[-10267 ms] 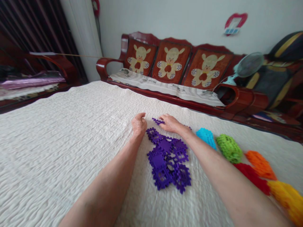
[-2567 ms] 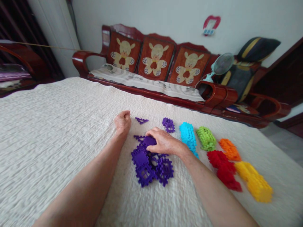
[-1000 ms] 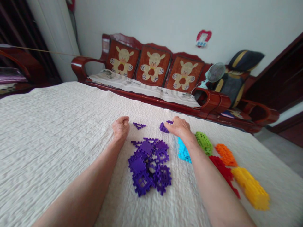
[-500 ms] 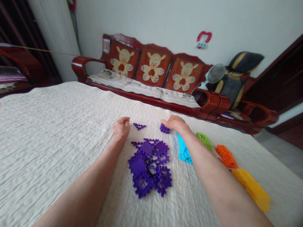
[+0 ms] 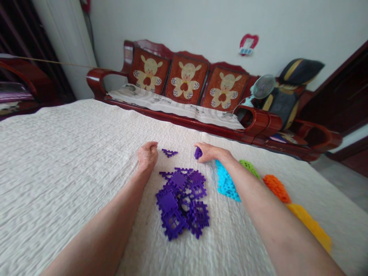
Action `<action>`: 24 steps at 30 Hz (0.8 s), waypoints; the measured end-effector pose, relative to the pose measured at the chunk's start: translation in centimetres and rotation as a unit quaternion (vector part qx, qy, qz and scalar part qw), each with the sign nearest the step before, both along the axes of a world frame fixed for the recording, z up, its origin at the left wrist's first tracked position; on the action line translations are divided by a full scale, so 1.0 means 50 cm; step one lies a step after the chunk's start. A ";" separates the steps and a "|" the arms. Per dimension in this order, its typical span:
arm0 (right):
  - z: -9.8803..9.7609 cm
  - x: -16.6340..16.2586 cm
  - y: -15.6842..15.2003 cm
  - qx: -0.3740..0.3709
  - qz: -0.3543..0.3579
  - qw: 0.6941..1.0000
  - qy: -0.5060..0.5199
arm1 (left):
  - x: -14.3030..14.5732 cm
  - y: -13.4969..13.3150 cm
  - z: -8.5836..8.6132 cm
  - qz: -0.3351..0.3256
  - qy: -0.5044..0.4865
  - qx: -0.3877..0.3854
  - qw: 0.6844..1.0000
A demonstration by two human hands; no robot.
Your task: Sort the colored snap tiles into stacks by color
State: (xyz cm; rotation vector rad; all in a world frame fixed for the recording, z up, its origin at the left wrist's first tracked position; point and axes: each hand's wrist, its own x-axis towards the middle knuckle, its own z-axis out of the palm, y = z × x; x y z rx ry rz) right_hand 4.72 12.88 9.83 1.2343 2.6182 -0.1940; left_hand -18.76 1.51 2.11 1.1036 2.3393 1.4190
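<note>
Grip of the right hand [image 5: 199, 153] is wrapped round the small purple stack [image 5: 198, 153], which pokes out leftward. Left hand's [image 5: 147, 156] curled like a fist, purple triangle [image 5: 166, 151] just beside it. Purple pile [image 5: 167, 202] sits closer in, between the forearms.

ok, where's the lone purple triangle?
Head view, just left of centre: the triangle lies on the white cover between the left hand and right hand, nearer the left, just beyond the purple pile.
</note>
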 end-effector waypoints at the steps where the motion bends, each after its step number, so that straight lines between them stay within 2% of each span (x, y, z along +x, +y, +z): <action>1: 0.000 0.001 -0.002 0.001 0.006 1.000 0.000 | 0.000 0.000 0.000 0.000 -0.001 0.003 1.000; 10: -0.003 0.008 -0.003 0.008 0.052 0.999 -0.009 | 0.000 0.000 -0.002 -0.002 -0.003 0.009 1.000; 15: -0.001 0.013 -0.012 0.010 0.033 0.999 0.001 | -0.002 0.001 -0.004 -0.003 0.001 -0.001 1.000; 18: 0.014 0.012 -0.053 0.060 0.019 0.996 0.057 | -0.002 0.002 -0.004 -0.003 0.000 0.004 1.000; 20: 0.022 0.009 -0.098 0.090 0.048 0.986 0.132 | -0.001 0.002 -0.003 -0.004 -0.001 0.006 1.000; 24: 0.019 -0.004 -0.195 0.021 0.134 0.972 0.190 | -0.001 0.001 -0.003 -0.003 0.002 -0.003 1.000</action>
